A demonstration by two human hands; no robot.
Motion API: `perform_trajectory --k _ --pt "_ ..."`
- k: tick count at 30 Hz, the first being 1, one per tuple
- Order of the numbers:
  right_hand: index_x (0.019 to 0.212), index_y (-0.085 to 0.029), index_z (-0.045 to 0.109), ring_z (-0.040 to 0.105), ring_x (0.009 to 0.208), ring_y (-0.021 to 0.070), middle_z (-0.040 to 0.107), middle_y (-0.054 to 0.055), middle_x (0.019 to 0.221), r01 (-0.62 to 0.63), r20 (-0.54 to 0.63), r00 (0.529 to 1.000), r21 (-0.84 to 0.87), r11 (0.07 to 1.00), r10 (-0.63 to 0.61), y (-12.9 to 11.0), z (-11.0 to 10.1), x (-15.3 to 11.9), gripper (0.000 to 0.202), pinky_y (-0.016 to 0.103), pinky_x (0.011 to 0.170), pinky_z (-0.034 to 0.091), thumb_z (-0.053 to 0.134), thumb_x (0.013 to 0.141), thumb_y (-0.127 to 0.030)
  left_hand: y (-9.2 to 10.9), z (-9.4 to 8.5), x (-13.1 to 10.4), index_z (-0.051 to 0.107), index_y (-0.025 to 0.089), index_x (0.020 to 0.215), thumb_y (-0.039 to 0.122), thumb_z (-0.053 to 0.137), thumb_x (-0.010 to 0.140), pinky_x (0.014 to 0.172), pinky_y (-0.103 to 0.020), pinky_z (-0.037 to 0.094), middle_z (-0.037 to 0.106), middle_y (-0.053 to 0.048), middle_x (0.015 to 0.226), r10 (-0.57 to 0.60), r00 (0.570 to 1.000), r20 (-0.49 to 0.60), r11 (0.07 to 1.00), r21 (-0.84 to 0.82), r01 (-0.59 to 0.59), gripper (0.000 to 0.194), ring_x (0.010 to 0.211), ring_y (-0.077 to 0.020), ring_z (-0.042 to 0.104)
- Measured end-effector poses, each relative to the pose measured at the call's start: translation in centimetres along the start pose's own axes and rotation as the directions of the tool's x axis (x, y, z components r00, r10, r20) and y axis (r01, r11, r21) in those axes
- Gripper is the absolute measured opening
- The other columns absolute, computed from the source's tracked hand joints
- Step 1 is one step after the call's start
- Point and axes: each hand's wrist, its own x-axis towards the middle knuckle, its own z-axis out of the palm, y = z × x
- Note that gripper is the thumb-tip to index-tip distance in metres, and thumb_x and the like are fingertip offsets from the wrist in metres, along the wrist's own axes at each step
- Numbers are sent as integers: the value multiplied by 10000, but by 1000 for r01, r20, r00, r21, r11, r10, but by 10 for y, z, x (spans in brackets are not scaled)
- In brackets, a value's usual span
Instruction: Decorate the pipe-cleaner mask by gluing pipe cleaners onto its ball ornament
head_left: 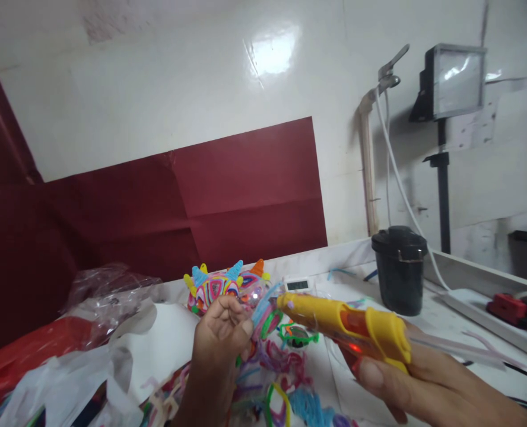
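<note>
In my right hand [417, 376] is a yellow hot glue gun [335, 313], its nozzle pointing left and a small red light glowing under the body. A clear glue stick [454, 347] sticks out of its back. My left hand [223, 335] is closed in a pinch on pale blue and pink pipe cleaners [264, 308], just left of the nozzle. What lies inside its curled fingers is partly hidden. Behind it stands a colourful pipe-cleaner mask [214, 286] with blue and yellow horns. A green-rimmed piece [298, 336] lies below the gun.
Loose pipe cleaners [308, 403] litter the table front. A small digital display [297, 284] sits behind the gun. To the right are a black lidded bin [399, 270], a power strip [490, 314] and a lamp on a stand [457, 83]. Plastic bags [67, 373] crowd the left.
</note>
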Motion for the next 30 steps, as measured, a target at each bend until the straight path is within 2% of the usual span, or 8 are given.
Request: perform_trajectory --k 3,7,10,16,20,25,30 --pt "1287 -408 567 597 678 251 660 67 1039 -15 -22 1000 4 1000 16 2 -1 0 595 330 508 533 558 746 -656 1 0 -1 469 188 663 176 674 570 332 -120 227 486 85 552 -16 1000 -10 1000 4 16 225 351 -6 322" --pt "1300 -390 560 572 668 242 652 70 940 -6 -44 999 34 999 7 -3 -1 1 603 313 498 511 549 757 -653 1 -1 0 469 193 669 184 675 565 323 -123 223 491 78 563 -17 1000 -16 1000 17 17 231 353 -13 325" --pt "1290 -376 575 541 633 232 623 53 779 -8 -53 999 58 998 11 -6 -1 2 598 300 489 489 562 754 -642 1 -1 0 469 196 679 196 674 571 328 -124 241 480 80 551 -14 1000 -13 1000 19 14 231 359 -21 333" --pt "1302 -350 565 480 633 184 636 32 874 17 6 1000 187 982 -18 -5 -1 4 547 249 487 417 601 787 -531 2 -1 -1 462 193 671 184 679 585 365 -119 291 454 89 523 -17 1000 -6 1000 -4 17 233 378 -16 325" --pt "1289 -396 556 405 585 132 580 -21 799 47 52 997 261 964 -63 -5 -2 5 533 215 503 378 648 773 -497 3 -1 -1 450 195 678 196 689 591 358 -120 261 438 97 506 -33 999 5 999 2 33 255 352 -7 301" --pt "1298 -399 534 331 548 123 475 -35 732 44 75 995 298 954 -69 -4 -4 6 547 211 473 328 629 778 -536 5 -1 -2 460 181 677 192 710 575 378 -115 254 460 90 526 -13 1000 10 1000 -20 13 270 365 0 329" --pt "1264 -355 573 327 546 123 515 -17 758 33 80 995 268 963 -57 -6 -5 8 541 225 493 331 578 787 -613 8 0 -3 444 184 662 206 720 564 400 -117 267 441 93 494 -15 1000 -1 1000 18 15 293 379 -11 352"
